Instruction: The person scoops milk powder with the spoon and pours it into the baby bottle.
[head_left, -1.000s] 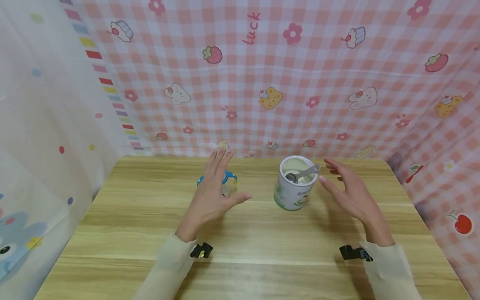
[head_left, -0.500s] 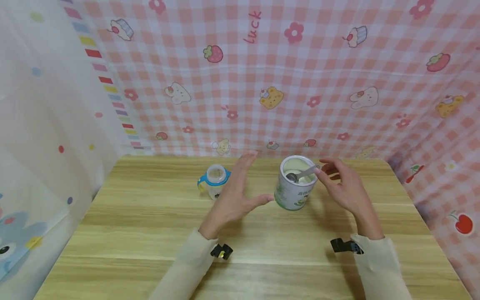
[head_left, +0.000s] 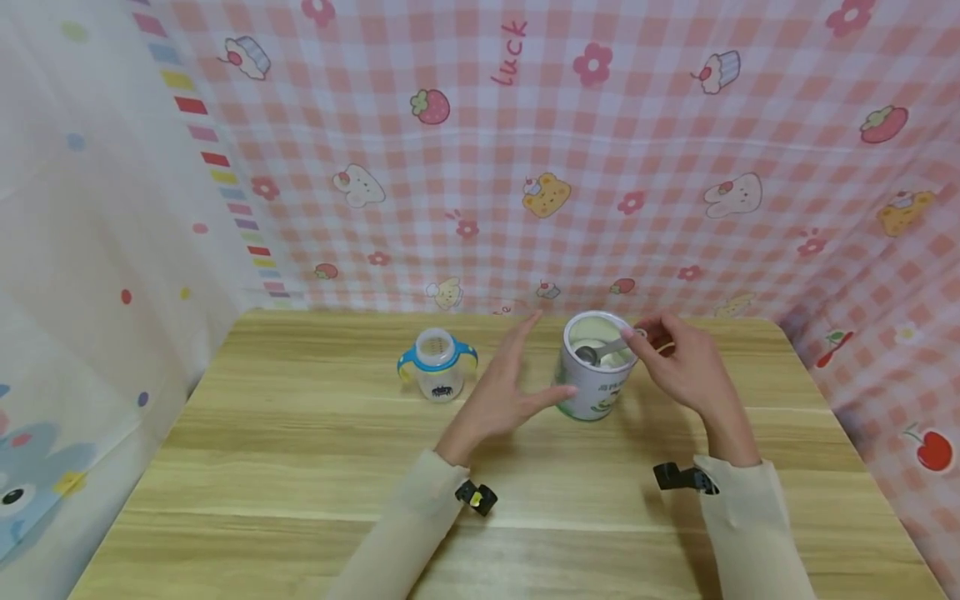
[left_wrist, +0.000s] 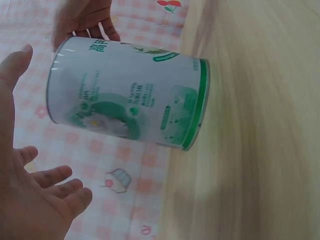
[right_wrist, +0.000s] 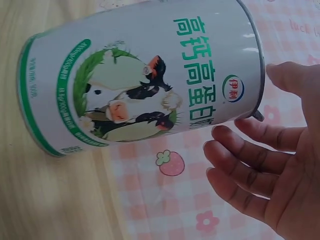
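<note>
Head view, left hand [head_left: 495,402] spread (near can [head_left: 603,394])

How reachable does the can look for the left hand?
Probably yes: the can stands upright beside the left hand, which is spread toward it, with nothing visible between them.

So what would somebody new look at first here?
Probably the open white can between the left hand and the right hand, with a scoop leaning inside it. In the right wrist view, the can's big cow picture stands out. Left of the can stands a clear two-handled cup.
</note>
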